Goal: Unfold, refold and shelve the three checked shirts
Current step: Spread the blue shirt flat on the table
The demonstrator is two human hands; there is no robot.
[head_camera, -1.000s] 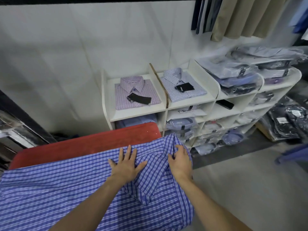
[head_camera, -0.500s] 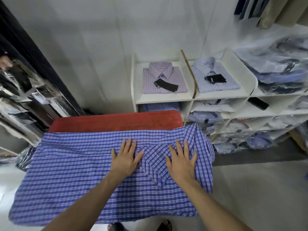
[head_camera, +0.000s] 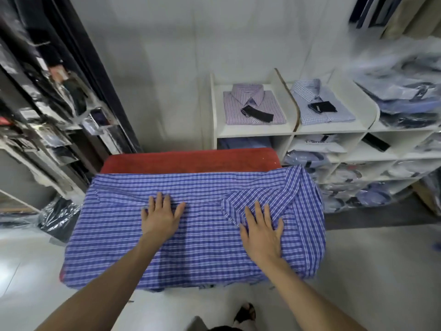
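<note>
The blue checked shirt (head_camera: 202,225) lies spread across the red desk (head_camera: 188,161), collar at its right edge. The left hand (head_camera: 158,217) and right hand (head_camera: 262,232) both press flat on it, fingers straight and spread.

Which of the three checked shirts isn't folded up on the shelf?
The dark blue checked shirt, spread flat over the red table under both hands. The pink checked shirt and the pale blue checked shirt lie folded in the top shelf compartments.
</note>
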